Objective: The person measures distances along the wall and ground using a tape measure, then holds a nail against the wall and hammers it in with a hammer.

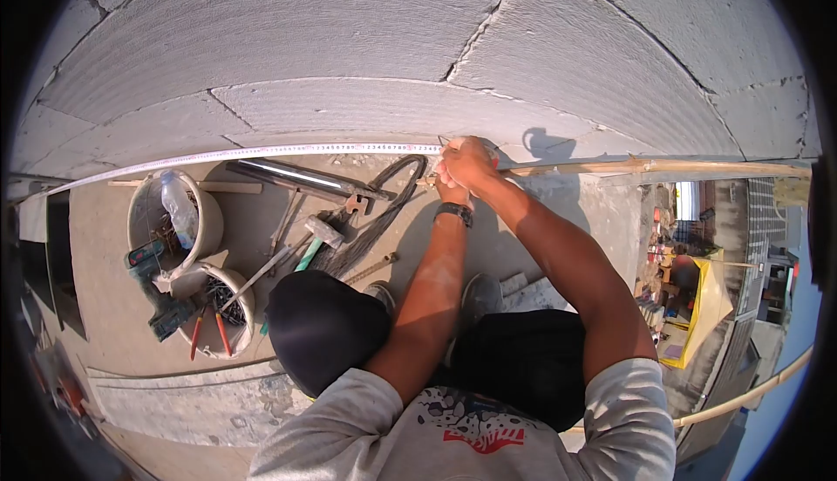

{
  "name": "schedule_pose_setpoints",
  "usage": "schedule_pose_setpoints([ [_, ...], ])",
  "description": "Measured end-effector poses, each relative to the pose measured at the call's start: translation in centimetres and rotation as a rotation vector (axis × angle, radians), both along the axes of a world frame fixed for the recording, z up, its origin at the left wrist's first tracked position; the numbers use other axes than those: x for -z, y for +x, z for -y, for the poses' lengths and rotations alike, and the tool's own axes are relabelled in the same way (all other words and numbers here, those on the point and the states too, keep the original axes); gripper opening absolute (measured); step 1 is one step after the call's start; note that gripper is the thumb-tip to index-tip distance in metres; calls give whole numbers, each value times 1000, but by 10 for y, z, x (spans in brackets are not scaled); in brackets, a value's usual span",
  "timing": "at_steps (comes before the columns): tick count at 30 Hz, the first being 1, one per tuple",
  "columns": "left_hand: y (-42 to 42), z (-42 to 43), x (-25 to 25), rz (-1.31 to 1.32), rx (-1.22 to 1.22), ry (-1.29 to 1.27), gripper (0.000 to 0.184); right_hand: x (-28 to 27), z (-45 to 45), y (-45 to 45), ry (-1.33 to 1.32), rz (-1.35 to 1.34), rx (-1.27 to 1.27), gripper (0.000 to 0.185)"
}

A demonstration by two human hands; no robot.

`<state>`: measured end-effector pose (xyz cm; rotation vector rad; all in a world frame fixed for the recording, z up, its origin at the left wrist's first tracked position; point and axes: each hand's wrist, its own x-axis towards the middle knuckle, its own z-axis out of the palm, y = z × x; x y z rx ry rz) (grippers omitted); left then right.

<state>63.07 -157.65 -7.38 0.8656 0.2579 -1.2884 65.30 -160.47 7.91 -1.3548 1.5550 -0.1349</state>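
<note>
My hands are close together at the foot of a block wall. A white tape measure blade stretches along the wall from the far left to them. My right hand is closed at the blade's near end, with a rounded edge, apparently the case, partly showing behind it. A thin dark point sticks up by its fingers. Just below, my left hand, a dark watch on its wrist, is closed; what it grips is hidden. A bamboo pole runs rightward from beside my hands.
Left are a bucket with a plastic bottle, another bucket with red-handled pliers, and a cordless drill. A hammer, metal bar and black wire bundle lie near my knees. A drop-off with a yellow canopy is right.
</note>
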Motion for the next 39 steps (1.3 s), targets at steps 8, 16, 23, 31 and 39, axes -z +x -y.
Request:
schedule_pose_setpoints([
  [8,3,2,11,60,5,-60,18,-3,0,1,6,15,-10,22],
  [16,23,-9,-32,237,42,-83,17,-3,1,0,11,23,-22,22],
  [23,29,-7,-3,591,274,2,34,-2,3,0,21,32,-10,21],
  [31,9,3,19,247,44,-57,7,4,4,-1,21,29,-19,21],
  [39,23,-8,8,474,187,-107,35,5,3,-1,1,17,-13,21],
])
